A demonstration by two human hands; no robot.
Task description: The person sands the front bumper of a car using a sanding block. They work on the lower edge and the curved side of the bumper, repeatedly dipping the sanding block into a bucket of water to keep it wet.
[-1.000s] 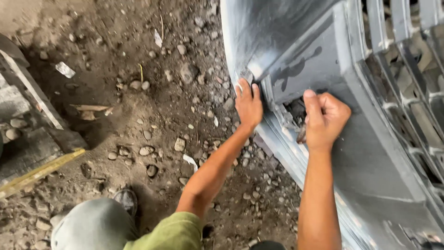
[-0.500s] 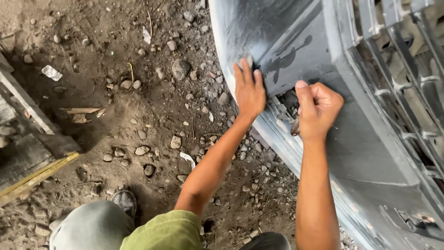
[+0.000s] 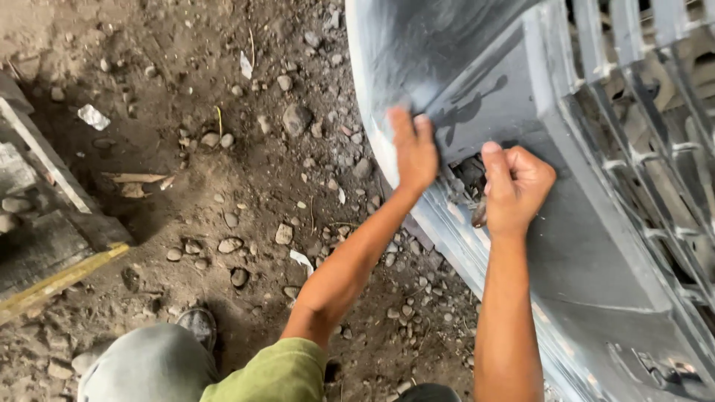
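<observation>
A large grey car bumper [image 3: 596, 253] with a slatted grille [image 3: 655, 126] stands on the dirt at the right. My left hand [image 3: 414, 149] lies flat on its lower edge, fingers together, beside a dark opening [image 3: 469, 175] in the panel. My right hand [image 3: 515, 186] is closed in a fist just right of that opening, gripping a small dark tool [image 3: 479, 212] whose end sticks out below the fist. What lies inside the opening is hidden in shadow.
Bare dirt with scattered stones [image 3: 296, 117] and paper scraps [image 3: 93, 116] covers the left. Concrete blocks [image 3: 33, 149] and a yellow strip [image 3: 59, 279] lie at the far left. My knee in grey trousers [image 3: 149, 368] and a shoe [image 3: 197, 324] are at the bottom.
My view has shifted slightly, so the bumper and both hands sit a little lower and to the right. Both hands stay at the opening, my left hand still flat, my right still fisted.
</observation>
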